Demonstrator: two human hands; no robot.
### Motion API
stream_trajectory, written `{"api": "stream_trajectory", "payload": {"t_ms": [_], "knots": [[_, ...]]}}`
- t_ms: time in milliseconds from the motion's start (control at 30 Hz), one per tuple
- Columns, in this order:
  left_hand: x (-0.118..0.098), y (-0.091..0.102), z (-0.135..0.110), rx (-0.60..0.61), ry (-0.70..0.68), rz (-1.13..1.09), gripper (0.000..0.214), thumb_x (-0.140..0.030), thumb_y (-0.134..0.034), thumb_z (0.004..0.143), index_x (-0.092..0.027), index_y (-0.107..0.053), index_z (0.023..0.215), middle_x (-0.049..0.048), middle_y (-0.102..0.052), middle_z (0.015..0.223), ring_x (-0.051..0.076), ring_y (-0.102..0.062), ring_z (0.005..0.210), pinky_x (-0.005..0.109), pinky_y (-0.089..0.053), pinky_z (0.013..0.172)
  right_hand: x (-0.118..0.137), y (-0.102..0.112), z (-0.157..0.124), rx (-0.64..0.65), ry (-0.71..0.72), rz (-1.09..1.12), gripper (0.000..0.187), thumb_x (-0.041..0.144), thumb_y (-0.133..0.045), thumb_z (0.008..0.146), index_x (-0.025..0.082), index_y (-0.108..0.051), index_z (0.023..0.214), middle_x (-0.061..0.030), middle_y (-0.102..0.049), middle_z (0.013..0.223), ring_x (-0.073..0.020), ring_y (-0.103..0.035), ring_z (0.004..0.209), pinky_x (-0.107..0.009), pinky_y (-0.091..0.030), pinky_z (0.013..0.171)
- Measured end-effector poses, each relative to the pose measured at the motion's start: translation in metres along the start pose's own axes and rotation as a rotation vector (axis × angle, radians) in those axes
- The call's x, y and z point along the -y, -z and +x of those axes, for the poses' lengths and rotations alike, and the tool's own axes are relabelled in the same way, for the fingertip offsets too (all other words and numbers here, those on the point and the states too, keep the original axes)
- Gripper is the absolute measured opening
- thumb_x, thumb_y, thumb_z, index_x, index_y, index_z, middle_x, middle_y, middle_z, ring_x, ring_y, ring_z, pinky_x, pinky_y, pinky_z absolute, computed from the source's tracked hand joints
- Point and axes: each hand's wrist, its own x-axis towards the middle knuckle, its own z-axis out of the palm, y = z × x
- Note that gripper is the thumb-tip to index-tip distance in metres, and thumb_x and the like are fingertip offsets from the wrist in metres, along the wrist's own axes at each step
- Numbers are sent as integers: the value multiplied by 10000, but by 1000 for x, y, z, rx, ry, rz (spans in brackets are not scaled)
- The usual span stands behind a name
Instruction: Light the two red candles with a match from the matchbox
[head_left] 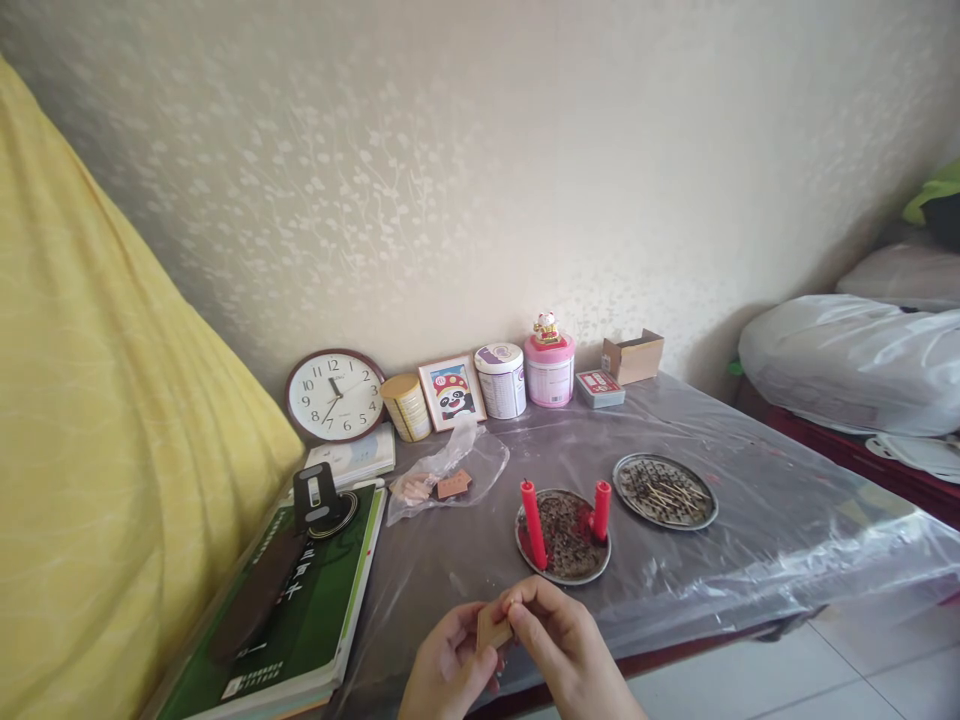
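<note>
A small tan matchbox [493,628] is between my two hands near the table's front edge. My left hand [450,660] is closed around it, with the thumb along its lower side. Thumb and forefinger of my right hand [559,640] are pinched at the box's right end; any match between them is too small to make out. Just beyond, two red candles [533,525] stand on a round metal plate [564,578] coated with dark residue and red wax. The left candle is taller and leans slightly; neither shows a clear flame.
Several matchsticks lie on a second round plate [667,520] at right. A clear plastic bag [420,490] holds small boxes. Behind stand a clock [337,395], tins [501,380], a framed panda picture [452,390] and a card box [634,357]. A green book [337,580] lies left, beside a yellow curtain [112,400].
</note>
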Motion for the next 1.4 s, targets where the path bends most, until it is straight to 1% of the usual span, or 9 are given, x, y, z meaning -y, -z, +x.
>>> {"api": "stream_trajectory", "payload": {"t_ms": [333, 500, 633, 733, 867, 967, 1133, 1233, 1400], "knots": [[1, 0, 0, -16, -5, -3, 501, -496, -822, 559, -125, -723, 881, 107, -701, 724, 194, -582, 586, 295, -429, 483, 6, -4, 0, 9, 0, 64, 258, 410, -515, 930, 186, -541, 804, -22, -668, 716, -155, -610, 636, -284, -501, 626], [0, 1, 0, 2, -4, 14, 463, -478, -808, 591, -130, -726, 885, 106, -705, 744, 180, -571, 578, 293, -427, 493, 8, -3, -1, -2, -9, 3, 270, 420, -511, 926, 183, -550, 803, -25, -658, 725, -157, -601, 645, -285, -501, 647], [-3, 7, 2, -11, -13, 2, 464, -479, -802, 600, -132, -722, 896, 65, -665, 669, 167, -546, 556, 287, -417, 484, 5, 6, -1, -207, 55, -298, 267, 426, -525, 913, 183, -594, 825, -42, -628, 827, -175, -582, 767, -270, -472, 715], [-4, 12, 3, -22, 17, -34, 477, -498, -796, 602, -134, -728, 903, 52, -646, 623, 159, -533, 543, 282, -418, 485, 1, 12, 0, -359, 111, -507, 281, 429, -528, 908, 189, -602, 782, -33, -591, 790, -176, -557, 751, -256, -445, 697], [-4, 14, 5, -34, 37, -108, 466, -499, -801, 600, -149, -748, 902, 48, -638, 603, 147, -531, 534, 267, -411, 484, -3, 12, -2, -425, 50, -514, 293, 458, -519, 905, 194, -602, 808, -21, -609, 709, -169, -555, 657, -238, -435, 606], [-4, 13, 4, -33, 31, -128, 456, -500, -798, 603, -155, -756, 899, 48, -635, 594, 148, -530, 527, 267, -404, 477, -2, 11, -3, -447, 46, -485, 272, 449, -530, 902, 199, -597, 819, -26, -650, 720, -172, -586, 662, -232, -451, 614], [-6, 12, 1, -27, 23, -121, 451, -497, -798, 604, -165, -760, 906, 50, -636, 595, 146, -521, 530, 267, -402, 483, 5, 9, -5, -477, 185, -553, 185, 370, -561, 897, 208, -625, 837, -32, -673, 760, -173, -626, 692, -222, -482, 642], [-7, 11, 1, -24, 4, -109, 461, -507, -797, 598, -165, -760, 905, 53, -637, 605, 147, -518, 537, 266, -404, 484, 10, 8, -8, -457, 306, -630, 107, 289, -574, 891, 214, -637, 848, -30, -685, 792, -168, -645, 720, -214, -499, 672], [-10, 7, -1, -25, -24, -61, 485, -518, -790, 601, -146, -754, 910, 47, -619, 601, 151, -505, 550, 270, -403, 490, 10, 1, -14, -429, 413, -666, 51, 204, -618, 854, 239, -655, 853, -10, -710, 778, -153, -671, 700, -200, -519, 673]]}}
